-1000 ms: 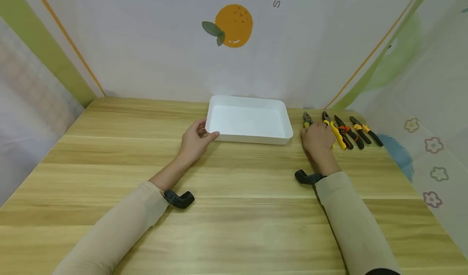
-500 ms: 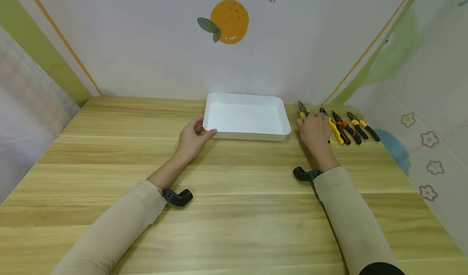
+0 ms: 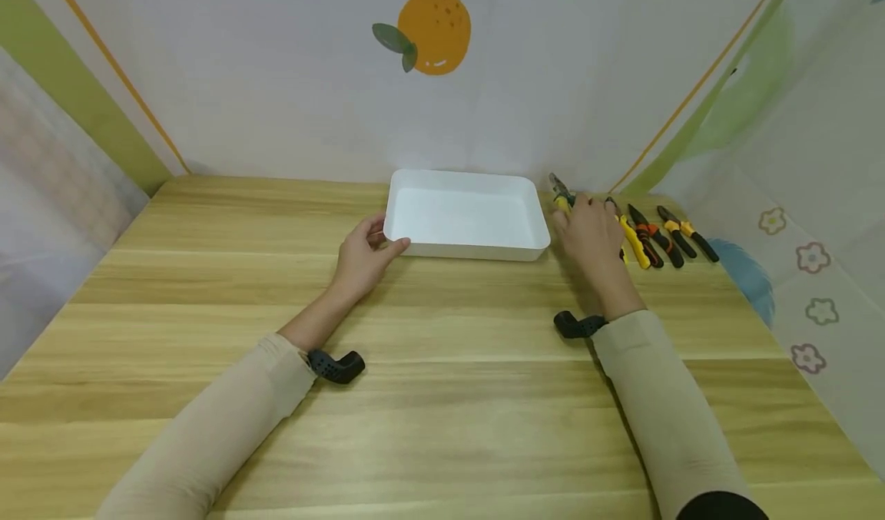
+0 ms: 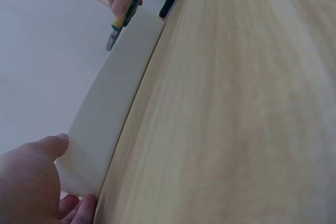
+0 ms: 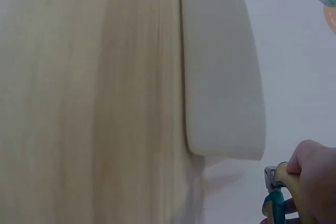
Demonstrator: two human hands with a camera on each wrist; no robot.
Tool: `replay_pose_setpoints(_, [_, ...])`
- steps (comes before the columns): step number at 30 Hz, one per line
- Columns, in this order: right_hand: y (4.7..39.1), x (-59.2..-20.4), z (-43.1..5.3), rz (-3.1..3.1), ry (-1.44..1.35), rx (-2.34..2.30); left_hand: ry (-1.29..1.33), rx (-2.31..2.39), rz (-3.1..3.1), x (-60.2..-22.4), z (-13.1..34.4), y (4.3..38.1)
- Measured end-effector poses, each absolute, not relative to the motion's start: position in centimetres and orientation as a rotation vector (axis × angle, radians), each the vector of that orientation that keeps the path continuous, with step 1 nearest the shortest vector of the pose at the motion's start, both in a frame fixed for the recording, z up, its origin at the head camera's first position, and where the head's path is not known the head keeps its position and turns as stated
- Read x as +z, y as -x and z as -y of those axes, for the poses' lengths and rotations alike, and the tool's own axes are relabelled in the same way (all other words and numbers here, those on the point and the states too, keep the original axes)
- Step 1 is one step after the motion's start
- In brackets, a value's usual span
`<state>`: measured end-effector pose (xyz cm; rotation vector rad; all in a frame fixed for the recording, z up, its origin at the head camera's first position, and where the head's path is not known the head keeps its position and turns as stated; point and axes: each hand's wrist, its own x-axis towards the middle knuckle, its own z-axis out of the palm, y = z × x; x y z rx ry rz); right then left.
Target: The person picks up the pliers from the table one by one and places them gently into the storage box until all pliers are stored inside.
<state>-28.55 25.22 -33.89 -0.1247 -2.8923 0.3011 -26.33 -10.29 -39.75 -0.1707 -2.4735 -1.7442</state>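
My left hand point(image 3: 362, 259) grips the front left corner of a shallow white tray point(image 3: 470, 251). The left wrist view shows the thumb against the tray's wall point(image 4: 107, 108) and the fingers round its corner. To the right of the tray, my right hand point(image 3: 591, 236) holds a pair of pliers point(image 3: 561, 191) with yellow and green handles, metal jaws pointing away from me. In the right wrist view these pliers point(image 5: 275, 195) are raised beside the tray's end point(image 5: 226, 129). The palm hides part of the handles.
Several other pliers lie in a row at the back right of the wooden table point(image 3: 442, 397): a yellow pair point(image 3: 634, 245), a red-and-black pair point(image 3: 664, 248) and a black-and-yellow pair point(image 3: 691, 237). A printed cloth point(image 3: 290, 82) hangs behind the table's back edge.
My right hand has lifted the yellow-and-green pliers and carried them slightly left, away from the row and nearer the tray. The left hand keeps its grip on the tray corner.
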Motion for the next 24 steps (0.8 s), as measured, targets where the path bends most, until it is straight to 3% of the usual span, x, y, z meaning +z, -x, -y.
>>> replay_pose_setpoints(24, [28.5,-32.4,-22.5,2.878,-0.033,0.237,0.192,-1.745,2.460,-39.7,10.2,26.4])
